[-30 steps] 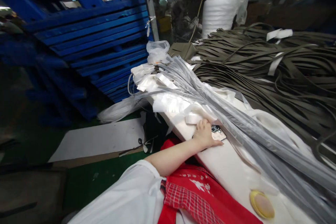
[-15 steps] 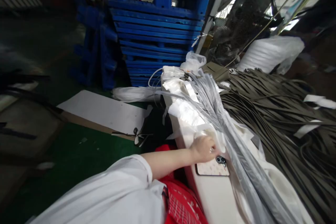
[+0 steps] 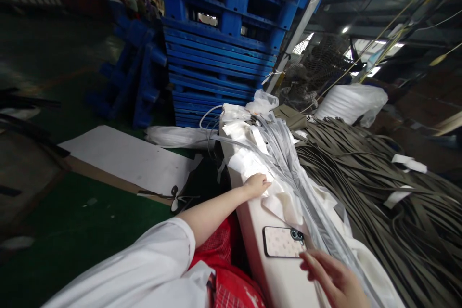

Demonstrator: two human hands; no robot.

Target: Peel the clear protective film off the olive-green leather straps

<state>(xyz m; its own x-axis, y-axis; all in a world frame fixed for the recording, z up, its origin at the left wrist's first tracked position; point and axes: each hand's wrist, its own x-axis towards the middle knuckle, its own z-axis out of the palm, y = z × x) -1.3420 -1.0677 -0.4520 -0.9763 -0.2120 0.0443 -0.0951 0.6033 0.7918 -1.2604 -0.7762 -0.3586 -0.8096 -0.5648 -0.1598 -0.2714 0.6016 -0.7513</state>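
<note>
the left hand [image 3: 257, 185] lies flat on a pile of white fabric pieces [image 3: 249, 159] at the near edge of a white table [image 3: 285, 279], fingers stretched out and loosely together, pressing on the cloth rather than gripping it as far as the view shows. just to the right of that pile runs a long bundle of grey shiny strips [image 3: 288, 168], going from the far end of the table down toward the person. a phone [image 3: 283, 242] in a pale patterned case lies face down on the table, nearer the person than the left hand and apart from it. the right hand [image 3: 334, 281] comes in at the bottom edge, fingers spread open and holding nothing, fingertips just beside the phone's corner and the grey strips; whether it touches either is hard to tell. further right sits a big heap of dark olive straps [image 3: 378, 202]. behind the table stand blue plastic pallets [image 3: 220, 57], and a sheet of cardboard [image 3: 126, 159] lies on the green floor.
</note>
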